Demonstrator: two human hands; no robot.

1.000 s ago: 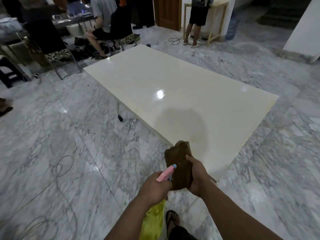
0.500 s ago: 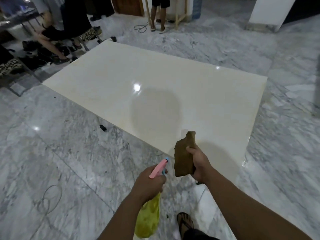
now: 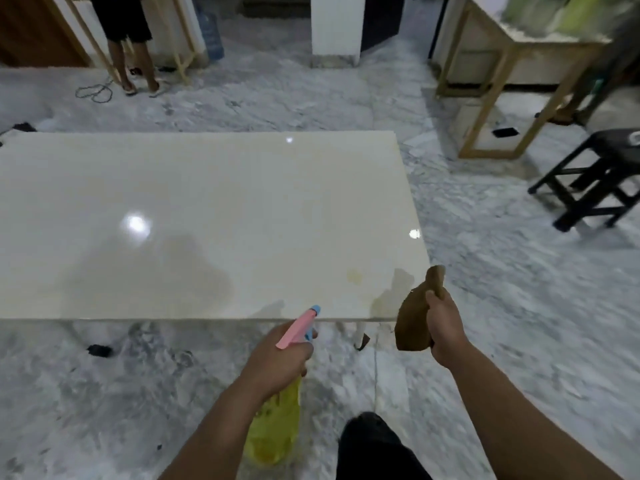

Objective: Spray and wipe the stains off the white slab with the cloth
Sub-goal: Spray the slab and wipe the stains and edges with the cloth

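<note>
The white slab [image 3: 214, 209] lies raised above the marble floor, its near edge just ahead of my hands. Yellowish stains [image 3: 384, 289] mark its near right corner. My left hand [image 3: 277, 362] grips a yellow spray bottle [image 3: 273, 431] by the neck, its pink and blue nozzle [image 3: 298, 326] aimed over the near edge. To the right, my right hand [image 3: 445, 325] holds a bunched brown cloth [image 3: 415, 317] in the air beside the stained corner, clear of the slab.
A black stool [image 3: 595, 178] stands at the right, and a wooden-framed table [image 3: 512, 81] behind it. A person [image 3: 124, 39] stands at the far left by a wooden frame, with a cable [image 3: 95, 91] on the floor. A white pillar [image 3: 335, 27] rises behind the slab.
The view has swung round so the slab's long near edge faces me. Both hands have come closer to its right corner, and the stains there have come into sight.
</note>
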